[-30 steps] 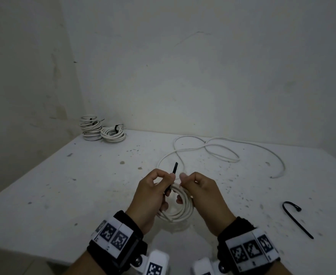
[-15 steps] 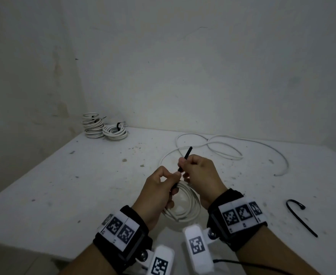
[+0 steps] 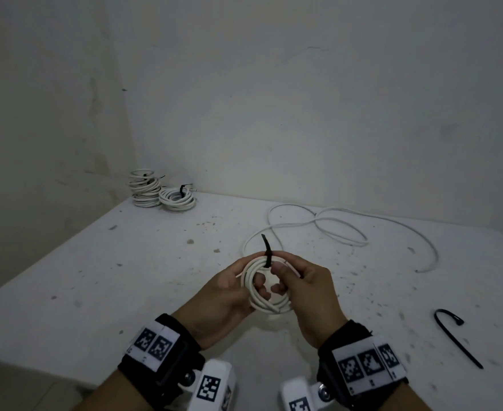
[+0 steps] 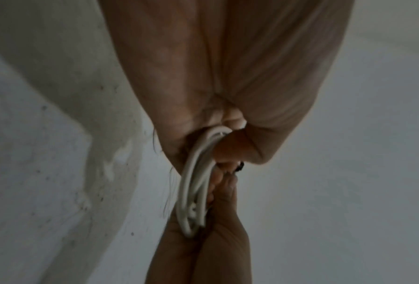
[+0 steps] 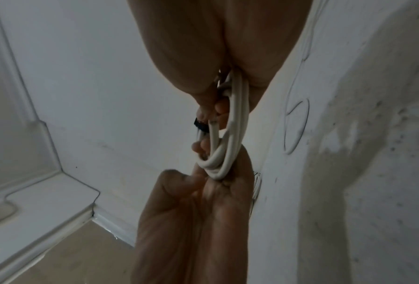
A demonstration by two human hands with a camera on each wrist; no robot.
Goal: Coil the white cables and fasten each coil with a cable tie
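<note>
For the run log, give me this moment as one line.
left hand: holds coil | right hand: holds coil | cable tie: around coil

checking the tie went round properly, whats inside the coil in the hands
Fingertips of both hands poke through the middle of the coil, with pale table showing behind. The black tie wraps the coil's top strands. Its head and the strands under the right thumb are covered.

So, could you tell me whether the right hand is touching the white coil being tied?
Touching. The head view shows the right hand with its thumb pressed on the white coil beside the black cable tie, fingers poking through the loop.
</note>
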